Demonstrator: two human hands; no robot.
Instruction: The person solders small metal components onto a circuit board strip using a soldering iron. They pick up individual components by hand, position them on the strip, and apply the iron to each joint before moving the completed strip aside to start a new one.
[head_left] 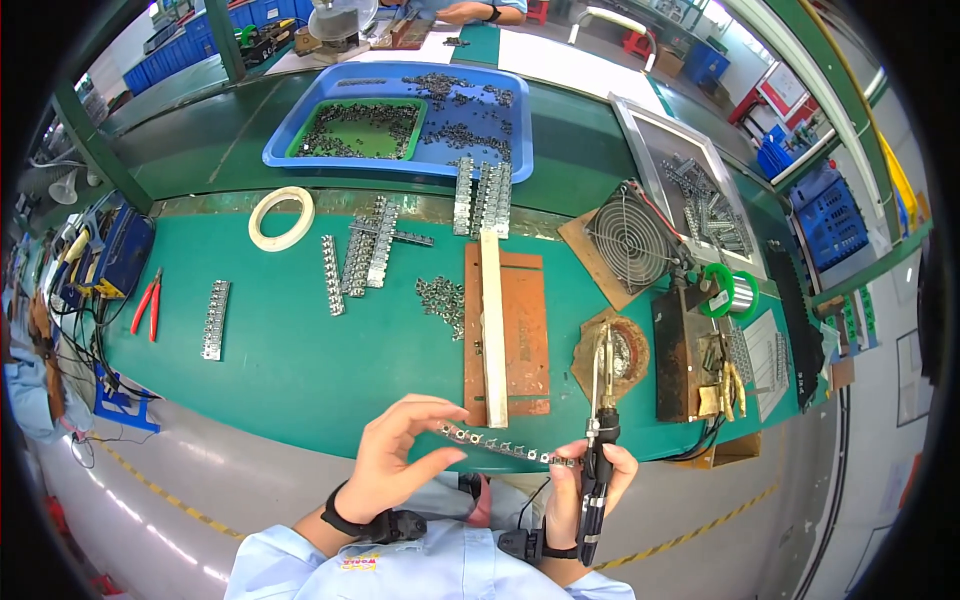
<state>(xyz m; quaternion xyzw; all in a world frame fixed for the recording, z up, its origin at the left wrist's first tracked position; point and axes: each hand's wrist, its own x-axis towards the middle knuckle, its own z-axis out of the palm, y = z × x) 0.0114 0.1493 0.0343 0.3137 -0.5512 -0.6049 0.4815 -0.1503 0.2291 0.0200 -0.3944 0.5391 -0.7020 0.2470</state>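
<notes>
A narrow strip of small metal parts (505, 447) is held level above my lap, just off the table's front edge. My left hand (393, 458) has its left end between thumb and fingers. At its right end, my right hand (621, 472) pinches the strip while also gripping a soldering gun (597, 475) with a black handle. The gun's metal tip points away from me, over a round, stained dish (625, 355) on a block. Directly beyond the strip lies a reddish-brown board (522, 335) with a pale wooden bar (491, 330) along it.
Beside the board lie loose small parts (440, 303) and several metal strips (332, 275). Red-handled pliers (147, 308) and a tape roll (281, 219) are further left. A blue tray (400, 72) stands behind. To the right are a fan (632, 240) and a solder spool (738, 294).
</notes>
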